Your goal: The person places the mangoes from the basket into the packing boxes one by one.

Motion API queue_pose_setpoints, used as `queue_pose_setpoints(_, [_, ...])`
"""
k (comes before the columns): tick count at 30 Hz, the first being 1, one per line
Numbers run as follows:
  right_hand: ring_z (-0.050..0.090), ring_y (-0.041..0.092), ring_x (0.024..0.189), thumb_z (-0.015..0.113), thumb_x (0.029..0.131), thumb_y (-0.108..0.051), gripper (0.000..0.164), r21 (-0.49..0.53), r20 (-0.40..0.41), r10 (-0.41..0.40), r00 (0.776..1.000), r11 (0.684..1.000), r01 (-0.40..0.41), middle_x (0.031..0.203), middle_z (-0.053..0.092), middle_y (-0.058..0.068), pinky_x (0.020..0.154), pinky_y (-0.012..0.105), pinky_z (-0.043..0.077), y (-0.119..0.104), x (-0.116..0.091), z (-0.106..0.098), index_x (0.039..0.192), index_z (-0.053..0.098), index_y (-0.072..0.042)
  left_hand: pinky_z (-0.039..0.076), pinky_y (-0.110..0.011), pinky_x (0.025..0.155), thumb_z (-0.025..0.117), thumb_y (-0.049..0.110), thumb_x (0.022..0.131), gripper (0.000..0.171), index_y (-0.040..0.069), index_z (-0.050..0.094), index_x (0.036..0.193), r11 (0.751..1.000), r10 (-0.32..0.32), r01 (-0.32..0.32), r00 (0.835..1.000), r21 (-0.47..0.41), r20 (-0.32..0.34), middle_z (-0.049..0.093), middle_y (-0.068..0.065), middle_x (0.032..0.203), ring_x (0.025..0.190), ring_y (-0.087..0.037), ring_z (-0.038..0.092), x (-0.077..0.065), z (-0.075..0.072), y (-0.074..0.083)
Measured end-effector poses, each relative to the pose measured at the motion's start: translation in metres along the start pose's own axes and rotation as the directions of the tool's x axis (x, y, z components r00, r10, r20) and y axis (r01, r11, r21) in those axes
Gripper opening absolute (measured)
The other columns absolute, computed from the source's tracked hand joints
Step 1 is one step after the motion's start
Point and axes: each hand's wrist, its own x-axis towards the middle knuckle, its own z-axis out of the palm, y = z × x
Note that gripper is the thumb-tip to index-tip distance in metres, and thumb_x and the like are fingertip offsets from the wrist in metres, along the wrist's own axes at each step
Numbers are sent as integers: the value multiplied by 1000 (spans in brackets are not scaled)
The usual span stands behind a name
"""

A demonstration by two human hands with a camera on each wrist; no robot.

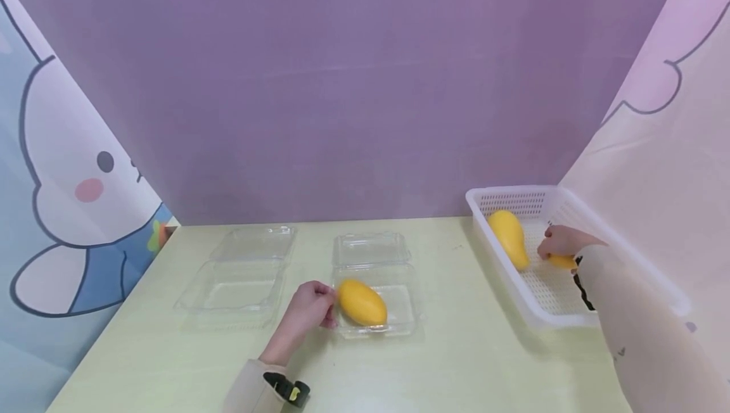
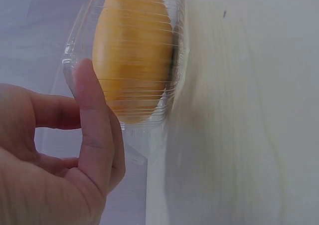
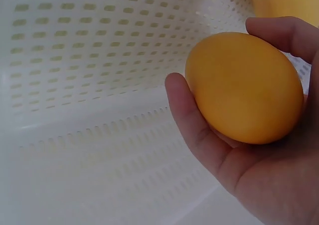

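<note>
A yellow mango (image 1: 362,302) lies in an open clear plastic clamshell box (image 1: 402,308) at the middle of the table. My left hand (image 1: 312,306) pinches the left rim of that box between thumb and fingers; in the left wrist view the mango (image 2: 132,50) shows through its ribbed wall. Inside the white basket at the right, my right hand (image 1: 564,242) grips another mango (image 3: 244,88), its thumb and fingers curled around the sides. Beside that hand, a third mango (image 1: 509,239) rests along the basket's left wall.
The white perforated basket (image 1: 507,286) stands at the table's right side, its raised walls around the right hand. A second clear clamshell box (image 1: 228,286) stands open at the left. Behind the table (image 1: 456,362) rises a purple panel (image 1: 365,96), with printed cloth on both sides.
</note>
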Motion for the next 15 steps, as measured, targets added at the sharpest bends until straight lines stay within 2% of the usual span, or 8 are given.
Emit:
queue_pose_setpoints(4, [51,24,71,55,78,-18,62,50,-26,16,1000,999,-14,106,46,24,53,38,53,-9,-5,-2,128,33,12,56,-31,55,53,11,92,20,-5,52,104,1000,1,-1,1000,-8,0,57,-16,78,56,-20,57,0,0,0])
queue_pose_setpoints(9, [51,25,76,54,79,-19,62,49,-34,14,999,999,-12,115,44,25,53,36,52,-18,-8,-2,130,35,8,56,-31,55,53,10,92,20,-6,52,104,1000,5,-5,1000,-13,2,58,-17,78,56,-19,57,0,-1,0])
queue_pose_setpoints(15, [53,23,70,56,78,-20,57,51,-30,2,1000,999,-1,105,50,19,52,35,52,-27,-7,-6,126,38,6,56,-31,55,53,9,92,20,-6,52,105,1000,4,-4,1000,-20,4,58,-17,79,56,-19,57,-2,-1,1])
